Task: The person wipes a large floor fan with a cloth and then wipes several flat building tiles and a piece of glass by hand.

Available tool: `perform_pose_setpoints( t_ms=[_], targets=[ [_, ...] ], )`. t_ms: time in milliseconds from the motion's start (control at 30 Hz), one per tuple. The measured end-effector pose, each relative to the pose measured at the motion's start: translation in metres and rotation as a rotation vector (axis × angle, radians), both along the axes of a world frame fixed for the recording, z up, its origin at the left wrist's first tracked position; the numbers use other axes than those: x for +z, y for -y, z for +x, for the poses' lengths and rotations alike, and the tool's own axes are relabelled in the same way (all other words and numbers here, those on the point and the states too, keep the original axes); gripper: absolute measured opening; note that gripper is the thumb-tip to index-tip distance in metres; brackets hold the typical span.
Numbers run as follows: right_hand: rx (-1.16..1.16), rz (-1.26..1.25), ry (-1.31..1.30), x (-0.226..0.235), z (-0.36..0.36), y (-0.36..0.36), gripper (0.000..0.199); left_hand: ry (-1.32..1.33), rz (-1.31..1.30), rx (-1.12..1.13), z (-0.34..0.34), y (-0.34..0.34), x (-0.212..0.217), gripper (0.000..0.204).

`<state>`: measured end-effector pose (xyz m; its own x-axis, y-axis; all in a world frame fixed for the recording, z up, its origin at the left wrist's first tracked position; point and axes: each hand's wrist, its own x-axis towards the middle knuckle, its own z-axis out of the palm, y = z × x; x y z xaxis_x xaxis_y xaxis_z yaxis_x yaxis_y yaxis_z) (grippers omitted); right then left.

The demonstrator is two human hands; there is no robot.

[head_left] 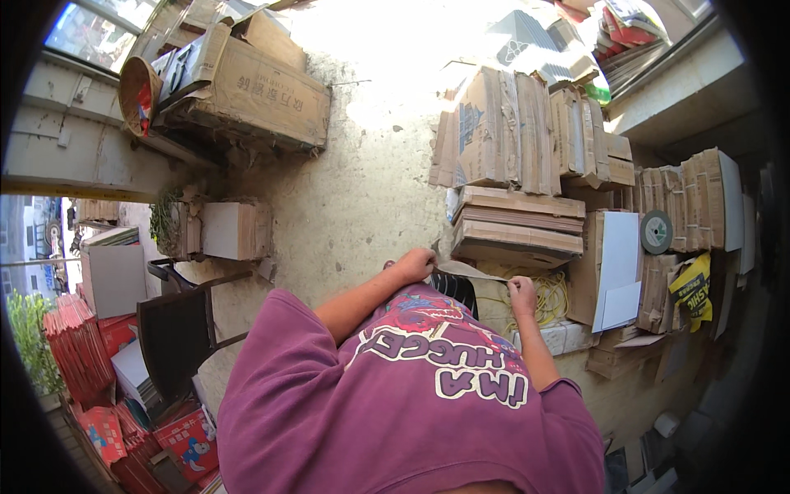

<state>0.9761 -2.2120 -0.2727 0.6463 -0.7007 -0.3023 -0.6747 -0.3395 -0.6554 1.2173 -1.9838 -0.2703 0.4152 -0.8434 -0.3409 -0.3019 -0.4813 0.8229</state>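
A thin pale strip (467, 269) is stretched between my two hands, in front of my waist. My left hand (415, 264) is closed at the strip's left end, its fingers curled. At the right end my right hand (521, 295) pinches the strip between thumb and fingers. Whether the strip is tape, cloth or paper is too small to make out. Dark striped cloth (455, 290) shows just below the strip. Close to my right hand, a coil of yellow cord (550, 298) lies on the floor.
Stacked flattened cardboard (518, 222) stands ahead on the right, beside white boards (617, 263) and a grinding disc (656, 232). A large carton (255, 90) sits far left. A dark chair (177, 329) and red packages (78, 346) are at my left.
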Motion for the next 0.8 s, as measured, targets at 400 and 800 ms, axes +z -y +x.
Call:
perform_pose_setpoints(
  t_ms=[400,800],
  targets=[
    [0.475,0.159,0.053,0.023,0.132,-0.095,0.012,0.076,0.108,0.476,-0.009,-0.186,0.023,0.018],
    [0.907,0.146,-0.071,0.029,0.2,-0.108,0.017,0.114,0.306,0.922,-0.098,-0.203,0.025,0.018]
  ],
)
